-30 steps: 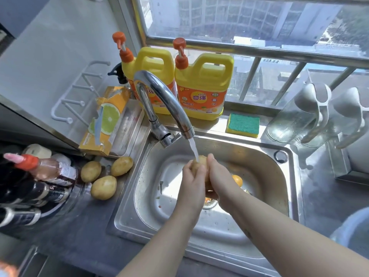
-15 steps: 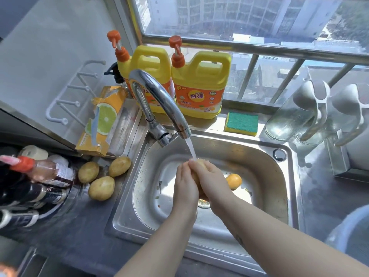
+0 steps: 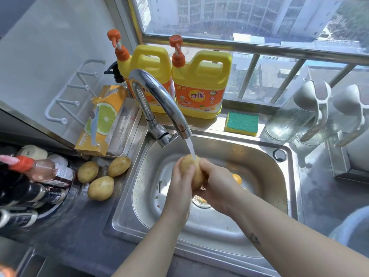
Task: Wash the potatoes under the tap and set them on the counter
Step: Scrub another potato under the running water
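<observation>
Two hands, left [image 3: 180, 187] and right [image 3: 218, 182], grip a potato [image 3: 195, 169] over the sink [image 3: 265, 182]

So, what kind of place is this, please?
Most likely a home kitchen: a steel sink with a running tap, two yellow dish soap jugs behind it, and a sponge beside them.
</observation>
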### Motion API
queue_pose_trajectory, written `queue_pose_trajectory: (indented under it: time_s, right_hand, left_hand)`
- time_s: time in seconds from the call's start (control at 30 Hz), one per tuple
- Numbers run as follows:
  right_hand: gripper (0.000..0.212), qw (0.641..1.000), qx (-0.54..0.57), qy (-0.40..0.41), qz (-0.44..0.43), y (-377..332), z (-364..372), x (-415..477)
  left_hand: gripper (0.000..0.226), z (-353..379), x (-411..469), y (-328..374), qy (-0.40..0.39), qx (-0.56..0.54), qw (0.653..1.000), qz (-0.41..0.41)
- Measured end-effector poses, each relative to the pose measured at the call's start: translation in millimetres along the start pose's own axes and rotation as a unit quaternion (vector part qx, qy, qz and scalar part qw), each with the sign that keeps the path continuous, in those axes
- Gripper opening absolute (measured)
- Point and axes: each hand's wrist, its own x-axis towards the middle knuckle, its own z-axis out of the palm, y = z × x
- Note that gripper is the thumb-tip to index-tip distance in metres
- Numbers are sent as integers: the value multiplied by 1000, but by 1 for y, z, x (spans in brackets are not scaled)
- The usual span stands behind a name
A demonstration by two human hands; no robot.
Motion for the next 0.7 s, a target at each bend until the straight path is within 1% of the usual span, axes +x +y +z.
queue_pose_trajectory:
  time_s: [0.07, 0.1, 0.13, 0.2, 0.27, 0.3, 0.33, 0.47, 0.53, 0.63, 0.7]
  right_hand:
    - [31, 997, -39, -56, -32, 1, -4, -7]
    - [31, 994, -62, -79, -50, 1, -6, -9]
    - [33, 990, -81, -95, -63, 1, -9, -9]
    - [46, 983, -116, -120, -73, -1, -17, -6]
    - [61, 972, -158, -158, -71, -7, -22, -2]
    - [62, 967, -178, -171, -69, -10, -22, -1]
    - [59, 964, -195, -170, -67, -13, -20, 0]
    - [35, 964, -227, -108, -86, -13, -11, 8]
    - [30, 961, -248, -57, -106, -9, -6, 13]
    - [25, 963, -232, 2, -135, -5, 2, 17]
    - [27, 959, -247, 31, -136, -3, 4, 20]
  left_hand:
    - [41, 5, 1, 7, 31, -74, 996, -33]
    - [37, 6, 3, 10, 44, -101, 992, -59]
    - [37, 5, 4, 12, 55, -125, 986, -95]
    - [40, 4, 4, 20, 52, -167, 971, -164]
    - [43, 4, 3, 26, 30, -193, 961, -195]
    - [45, 4, 3, 28, 25, -201, 958, -202]
    - [46, 4, 3, 29, 26, -203, 958, -202]
    - [37, 5, 3, 29, 58, -161, 969, -181]
    - [36, 9, -1, 26, 69, -126, 978, -152]
    - [35, 15, -13, 21, 33, -89, 990, -106]
    - [32, 15, -18, 19, 0, -69, 994, -90]
